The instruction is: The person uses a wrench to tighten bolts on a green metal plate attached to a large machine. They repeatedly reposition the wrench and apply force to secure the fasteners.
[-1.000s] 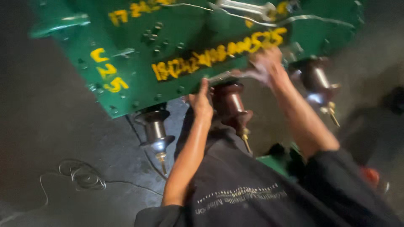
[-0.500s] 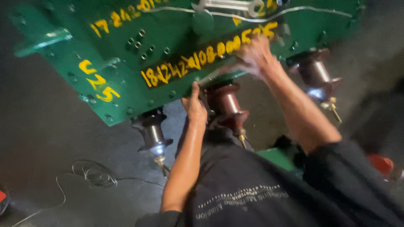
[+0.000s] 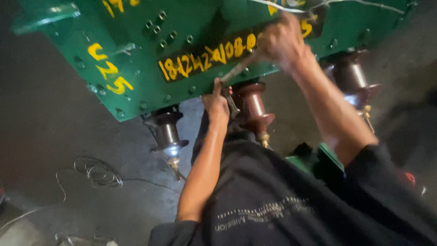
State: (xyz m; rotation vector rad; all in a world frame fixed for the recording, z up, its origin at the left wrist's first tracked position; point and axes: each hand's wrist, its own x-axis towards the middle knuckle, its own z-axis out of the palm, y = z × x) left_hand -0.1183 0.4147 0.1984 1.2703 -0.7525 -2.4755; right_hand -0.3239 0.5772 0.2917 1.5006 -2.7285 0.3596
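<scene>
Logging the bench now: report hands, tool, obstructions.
Left hand at the wrench head by the middle brown insulator. Right hand grips the handle end. Green casing edge crowded; nothing blocking.

Glossy green painted metal tank, shiny brown glazed insulators, dull steel wrench, matt concrete floor.

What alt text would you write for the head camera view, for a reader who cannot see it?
Seen from above, a person's right hand holds a long metal wrench against a large green painted metal tank with yellow handwriting. The left hand holds a second tool beside a brown ribbed insulator. Thin coiled wire lies on the dark floor.
</scene>
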